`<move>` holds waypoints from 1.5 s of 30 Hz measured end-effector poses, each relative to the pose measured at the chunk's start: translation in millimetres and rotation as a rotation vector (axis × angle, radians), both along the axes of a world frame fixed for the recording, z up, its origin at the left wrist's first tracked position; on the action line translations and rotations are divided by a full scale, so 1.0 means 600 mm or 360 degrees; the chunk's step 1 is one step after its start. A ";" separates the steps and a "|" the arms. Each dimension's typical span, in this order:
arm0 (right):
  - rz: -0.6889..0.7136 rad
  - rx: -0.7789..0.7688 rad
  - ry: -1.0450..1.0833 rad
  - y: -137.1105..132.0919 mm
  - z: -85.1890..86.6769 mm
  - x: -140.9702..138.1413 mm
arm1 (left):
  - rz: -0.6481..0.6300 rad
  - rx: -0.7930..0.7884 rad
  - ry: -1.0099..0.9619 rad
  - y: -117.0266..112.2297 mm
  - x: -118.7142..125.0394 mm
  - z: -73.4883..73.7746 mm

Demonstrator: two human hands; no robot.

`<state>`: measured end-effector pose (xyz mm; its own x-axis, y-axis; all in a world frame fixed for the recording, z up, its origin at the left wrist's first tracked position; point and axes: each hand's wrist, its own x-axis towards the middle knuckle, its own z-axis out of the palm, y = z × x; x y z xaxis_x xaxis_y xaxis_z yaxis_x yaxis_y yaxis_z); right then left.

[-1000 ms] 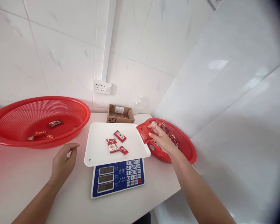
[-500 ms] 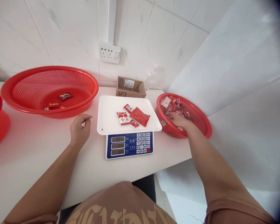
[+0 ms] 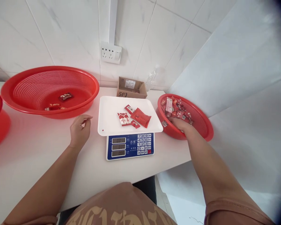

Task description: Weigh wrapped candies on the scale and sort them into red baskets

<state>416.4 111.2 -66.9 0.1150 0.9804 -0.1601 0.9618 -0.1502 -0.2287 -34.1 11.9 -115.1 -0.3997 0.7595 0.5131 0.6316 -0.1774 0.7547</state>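
Note:
My right hand [image 3: 179, 123] reaches into the small red basket [image 3: 207, 128] on the right, its fingers hidden among red and white snack packets [image 3: 178, 109]. Resting on the table left of the digital scale [image 3: 130, 157], my left hand [image 3: 81, 129] has its fingers curled in and thumb near forefinger; nothing shows in it. On the scale's white tray [image 3: 107, 109] lie a plain red packet [image 3: 141, 117], a white-and-red packet [image 3: 124, 119] and two smaller red packets [image 3: 135, 124]. Digits show on the scale's display, too faint to read surely.
A large red perforated basket [image 3: 84, 73] with a few packets stands at the left, another red basket [image 3: 0, 131] at the edge. Behind the scale are a small cardboard box [image 3: 126, 93] and a clear plastic bottle [image 3: 151, 78]. A wall socket [image 3: 110, 53] sits above.
My right hand has pushed deeper into the right basket, and its fingers are now covered. Packets there have shifted. My left hand and the packets on the tray stay put.

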 end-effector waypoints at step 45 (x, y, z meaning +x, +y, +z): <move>-0.0062 0.0909 0.0418 -0.103 0.084 -0.094 | -0.0043 -0.0035 -0.0017 -0.002 0.004 0.002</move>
<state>360.1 49.1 -16.3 0.1806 0.9154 0.3596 0.8589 0.0314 -0.5112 -31.8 10.7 -114.2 -0.3841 0.7813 0.4920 0.6186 -0.1778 0.7653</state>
